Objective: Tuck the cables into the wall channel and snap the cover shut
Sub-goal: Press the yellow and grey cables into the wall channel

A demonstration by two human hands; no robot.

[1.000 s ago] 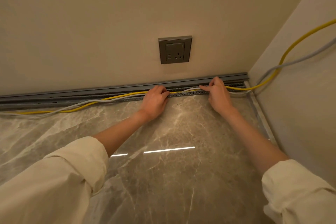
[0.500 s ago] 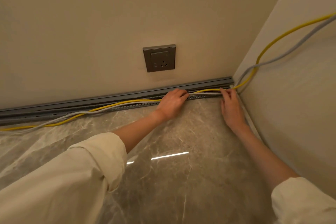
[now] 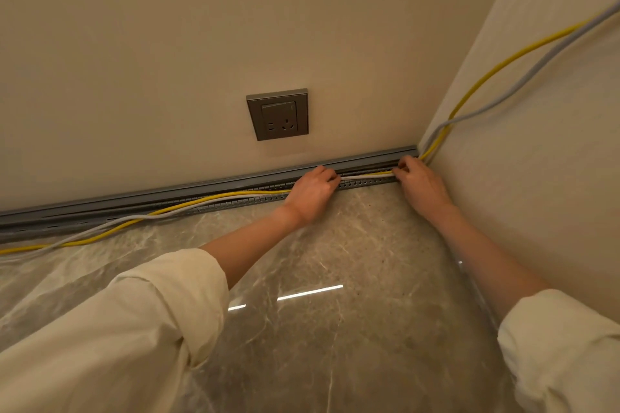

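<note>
No brand, label or readable writing is showing anywhere; the grey wall socket [image 3: 278,114] bears only its pin holes. The room is a corner where two plain cream walls are meeting above a glossy grey-brown marbled floor [image 3: 335,339], which is reflecting a thin strip of light.

A grey wall channel [image 3: 188,193] is running along the foot of the back wall, its cover standing open. A yellow cable [image 3: 496,69] and a grey cable [image 3: 523,85] are coming down the right-hand wall into the corner. Between the two hands they are lying inside the channel; further left they are trailing out of it onto the floor.

The left hand [image 3: 310,193] is resting at the channel below the socket, its grip curled together on the cables. The right hand [image 3: 421,184] is sitting just beside the corner, its fingertips [image 3: 401,168] pinching or pressing the cables at the channel's end; which of the two cannot be told. Cream sleeves are rolled back from both forearms.
</note>
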